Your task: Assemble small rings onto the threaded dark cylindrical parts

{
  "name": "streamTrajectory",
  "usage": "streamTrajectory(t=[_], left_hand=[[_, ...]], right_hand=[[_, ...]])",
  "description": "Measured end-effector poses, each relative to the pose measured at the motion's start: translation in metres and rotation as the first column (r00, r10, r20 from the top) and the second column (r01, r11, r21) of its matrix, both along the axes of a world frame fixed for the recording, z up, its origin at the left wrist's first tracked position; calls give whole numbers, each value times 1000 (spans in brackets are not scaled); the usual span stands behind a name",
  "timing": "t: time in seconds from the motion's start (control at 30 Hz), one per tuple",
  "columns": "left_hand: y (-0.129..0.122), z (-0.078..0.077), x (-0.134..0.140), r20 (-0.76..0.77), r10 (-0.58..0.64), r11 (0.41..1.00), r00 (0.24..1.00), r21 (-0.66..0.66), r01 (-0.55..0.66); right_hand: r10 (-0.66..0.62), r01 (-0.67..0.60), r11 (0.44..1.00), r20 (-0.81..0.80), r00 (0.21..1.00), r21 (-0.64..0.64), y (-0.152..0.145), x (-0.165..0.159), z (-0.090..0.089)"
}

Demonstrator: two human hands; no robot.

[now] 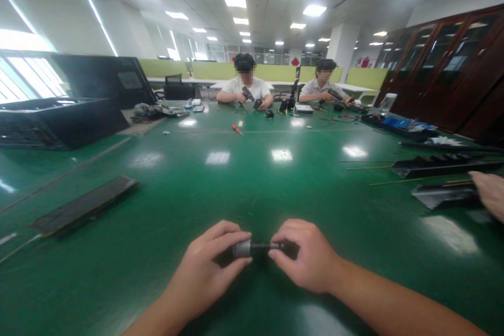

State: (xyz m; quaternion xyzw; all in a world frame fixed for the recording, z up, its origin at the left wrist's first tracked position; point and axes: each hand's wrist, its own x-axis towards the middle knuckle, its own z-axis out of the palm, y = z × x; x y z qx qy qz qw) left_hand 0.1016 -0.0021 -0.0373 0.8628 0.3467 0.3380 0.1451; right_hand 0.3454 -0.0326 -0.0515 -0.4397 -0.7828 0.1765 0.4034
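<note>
The metal part [244, 248] had a short, wide, dull grey cylinder on the left and a thin dark rod running out to the right, thicker and shinier near its far tip. It lay level between the two hands, over the near part of the counter [252, 189], midway between the left and right edges. The left hand [210, 262] held the cylinder, its fingers bent over the top and its thumb underneath. The right hand [309, 257] pinched the rod near its tip in a narrow grip of thumb and forefinger, the other fingers curled in. Both forearms came in from the bottom of the view, spread apart. The left fingers covered the cylinder's outer end, and fine markings were too blurred to read. Whether the part touched the counter could not be told. Toward the counter's right edge, a co-worker's hand [490, 194], cut off by the frame, was at a black channel [443, 195].
</note>
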Motion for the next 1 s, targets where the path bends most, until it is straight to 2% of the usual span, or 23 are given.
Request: streamTrajectory(t=[0.3, 0.67, 0.77, 0.9, 1.0], left_hand=[[1, 1, -3, 4, -5, 1000, 1000, 28, 5], [2, 1, -6, -6, -1, 1000, 1000, 13, 1], [3, 0, -7, -28, -5, 1000, 1000, -26, 5], [5, -2, -7, -104, 35, 993, 994, -109, -46], [9, -5, -8, -114, 95, 987, 989, -118, -109]], right_hand=[[-9, 9, 1000, -6, 1000, -7, 0, 1, 0], [-21, 21, 1000, -7, 1000, 16, 1, 0, -2], [-17, 17, 1000, -1, 1000, 18, 0, 0, -2], [-2, 2, 999, -1, 1000, 32, 0, -1, -1], [-8, 9, 999, -12, 1000, 32, 0, -2, -1]])
